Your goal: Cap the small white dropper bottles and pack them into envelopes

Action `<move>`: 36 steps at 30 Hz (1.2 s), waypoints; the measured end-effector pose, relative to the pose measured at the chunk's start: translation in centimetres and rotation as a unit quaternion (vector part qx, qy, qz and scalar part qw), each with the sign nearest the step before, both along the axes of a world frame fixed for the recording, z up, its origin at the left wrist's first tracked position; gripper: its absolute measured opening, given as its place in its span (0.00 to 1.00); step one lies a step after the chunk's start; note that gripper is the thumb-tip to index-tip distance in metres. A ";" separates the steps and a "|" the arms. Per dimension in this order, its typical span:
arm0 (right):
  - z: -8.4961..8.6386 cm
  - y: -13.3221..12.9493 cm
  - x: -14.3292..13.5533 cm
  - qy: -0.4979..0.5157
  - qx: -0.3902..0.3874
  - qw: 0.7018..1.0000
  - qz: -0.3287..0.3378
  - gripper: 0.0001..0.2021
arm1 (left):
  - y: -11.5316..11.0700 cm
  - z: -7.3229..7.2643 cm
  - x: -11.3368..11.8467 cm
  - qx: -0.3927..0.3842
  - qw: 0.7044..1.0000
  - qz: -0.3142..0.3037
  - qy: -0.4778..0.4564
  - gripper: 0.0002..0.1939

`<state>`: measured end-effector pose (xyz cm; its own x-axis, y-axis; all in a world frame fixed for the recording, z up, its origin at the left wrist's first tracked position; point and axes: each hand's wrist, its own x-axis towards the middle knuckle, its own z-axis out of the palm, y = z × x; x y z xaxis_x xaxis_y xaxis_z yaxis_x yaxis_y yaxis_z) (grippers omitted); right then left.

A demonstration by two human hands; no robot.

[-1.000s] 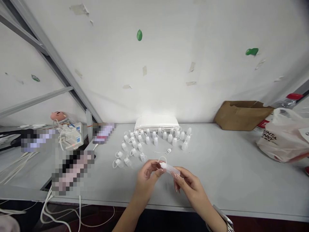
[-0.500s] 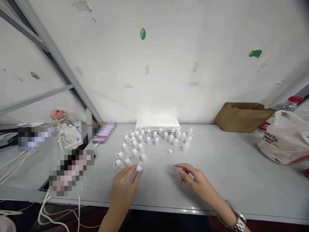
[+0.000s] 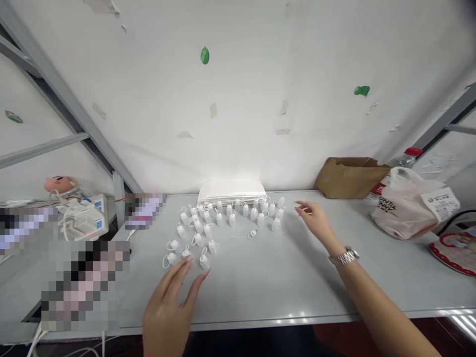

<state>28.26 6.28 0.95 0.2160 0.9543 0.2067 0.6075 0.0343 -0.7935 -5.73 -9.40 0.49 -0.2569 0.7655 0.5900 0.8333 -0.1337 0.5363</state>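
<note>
Several small white plastic bottles (image 3: 219, 220) with looped caps stand in a cluster on the grey table (image 3: 282, 277). My left hand (image 3: 169, 307) hovers flat near the front edge, fingers apart, its tips just short of the nearest bottle (image 3: 204, 262). My right hand (image 3: 314, 218), with a metal watch on the wrist, is stretched out to the right of the cluster, fingers apart and holding nothing, close to the rightmost bottles (image 3: 277, 218). A loose cap with a strap (image 3: 250, 234) lies in front of the cluster.
A white flat box (image 3: 231, 190) sits against the wall behind the bottles. A brown paper bag (image 3: 347, 176) and a white plastic bag (image 3: 407, 208) are at the right. Cables and white devices (image 3: 82, 220) lie at the left.
A second ago both hands held a small bottle between them. The left hand set it down at the cluster's front and drew back; the right hand has reached out toward the cluster's right end.
</note>
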 end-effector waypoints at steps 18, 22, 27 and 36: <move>-0.7 3.0 1.6 -0.030 0.020 0.999 -0.011 0.14 | 6.8 -1.3 8.8 -0.245 0.951 -0.184 0.042 0.26; 1.2 -0.4 2.4 -0.045 0.065 0.996 -0.046 0.17 | 8.1 -1.1 9.5 -0.245 0.940 -0.165 0.169 0.18; 2.9 -4.9 1.1 -0.053 0.106 0.992 -0.050 0.17 | 10.4 -1.1 10.4 -0.259 0.935 -0.153 0.188 0.07; 2.5 -8.8 -2.4 0.015 0.025 0.999 -0.012 0.16 | 10.9 -2.3 9.9 -0.285 0.932 -0.155 0.161 0.07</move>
<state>25.81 -2.52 3.49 0.2460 0.9373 0.2470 0.5843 0.0599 -0.8093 4.17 1.50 -1.82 0.1486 0.9862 0.0724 0.9319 -0.1641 0.3235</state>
